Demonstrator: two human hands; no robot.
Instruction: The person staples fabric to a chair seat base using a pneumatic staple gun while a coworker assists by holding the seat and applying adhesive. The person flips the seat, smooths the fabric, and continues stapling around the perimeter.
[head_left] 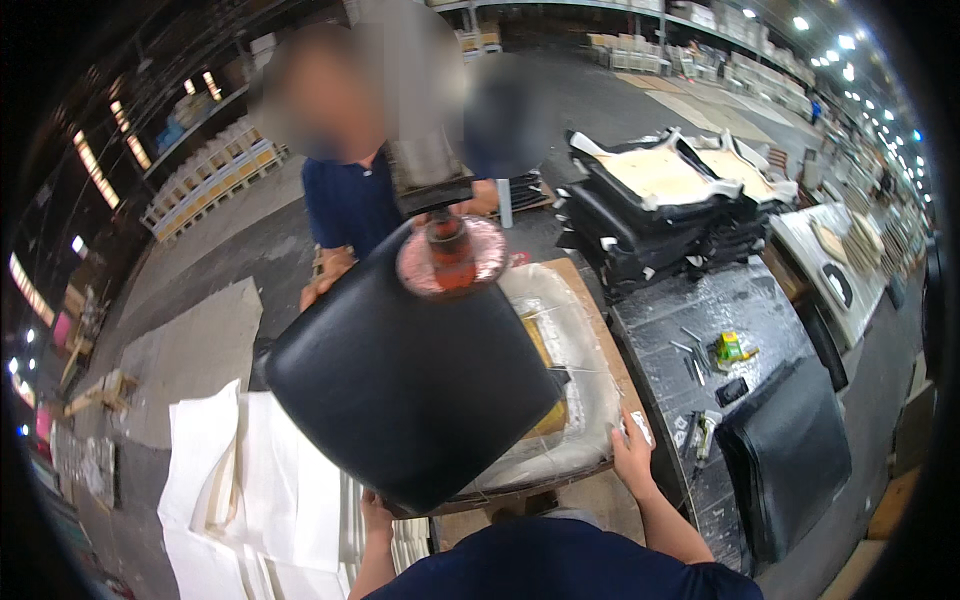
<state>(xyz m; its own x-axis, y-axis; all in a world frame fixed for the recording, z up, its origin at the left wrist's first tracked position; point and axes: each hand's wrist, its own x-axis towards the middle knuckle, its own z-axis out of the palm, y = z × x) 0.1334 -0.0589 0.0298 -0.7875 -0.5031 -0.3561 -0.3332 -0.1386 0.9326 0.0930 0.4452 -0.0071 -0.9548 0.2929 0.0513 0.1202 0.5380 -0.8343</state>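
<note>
A black padded seat panel (pixel 415 375) lies tilted across a plastic-covered form (pixel 592 400) on a brown board (pixel 583 290). At the panel's near corner, my left hand (pixel 376 518) is closed on its edge, with some fingers hidden beneath. My right hand (pixel 632 455) grips the right edge of the plastic-covered form, beside a small white patch. Above the panel's far end hangs a press head with a round pinkish disc (pixel 490 262); whether it touches the panel I cannot tell. Across from me, a co-worker's hand (pixel 326 278) rests at the panel's far left edge.
White sheets (pixel 290 480) are stacked at the left. On the right, a dark worktable (pixel 660 330) holds metal rods, a yellow-green tool (pixel 733 348), a small black object (pixel 732 391) and black panels (pixel 785 455). Black upholstered pieces (pixel 640 225) are piled behind it.
</note>
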